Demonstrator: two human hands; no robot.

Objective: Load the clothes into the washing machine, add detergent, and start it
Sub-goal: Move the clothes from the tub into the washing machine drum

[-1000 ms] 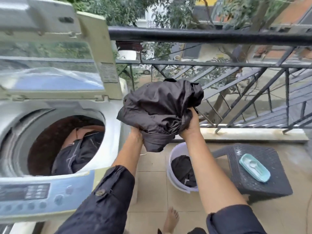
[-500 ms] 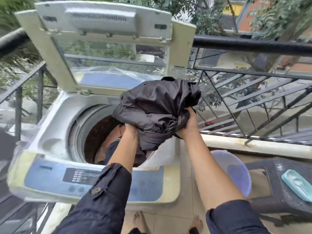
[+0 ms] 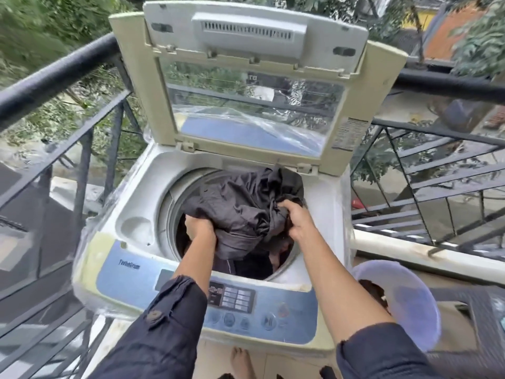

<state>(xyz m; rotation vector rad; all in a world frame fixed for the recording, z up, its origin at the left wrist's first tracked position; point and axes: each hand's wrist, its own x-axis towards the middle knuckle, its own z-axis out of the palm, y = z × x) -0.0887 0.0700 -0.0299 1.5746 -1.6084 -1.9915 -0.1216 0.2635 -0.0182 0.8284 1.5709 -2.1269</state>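
A top-loading washing machine [image 3: 131, 192] stands in front of me with its lid [image 3: 251, 86] raised upright. A bunched dark grey garment [image 3: 240, 203] sits over the round drum opening, partly inside it. My left hand [image 3: 199, 228] grips its lower left edge and my right hand [image 3: 297, 220] grips its right side. Darker clothes [image 3: 257, 266] lie deeper in the drum below. The blue control panel [image 3: 259, 310] with buttons runs along the machine's front edge.
A pale plastic basin [image 3: 410, 305] with dark clothing inside stands on the floor at the right. A dark woven stool [image 3: 483, 318] is beside it at the frame's edge. Black metal balcony railings [image 3: 82, 132] close in the left and rear sides. My bare foot [image 3: 240, 365] shows below.
Both hands carried the dark garment from above the basin leftwards and down into the drum opening. The view swung from the basin and stool to centre on the machine.
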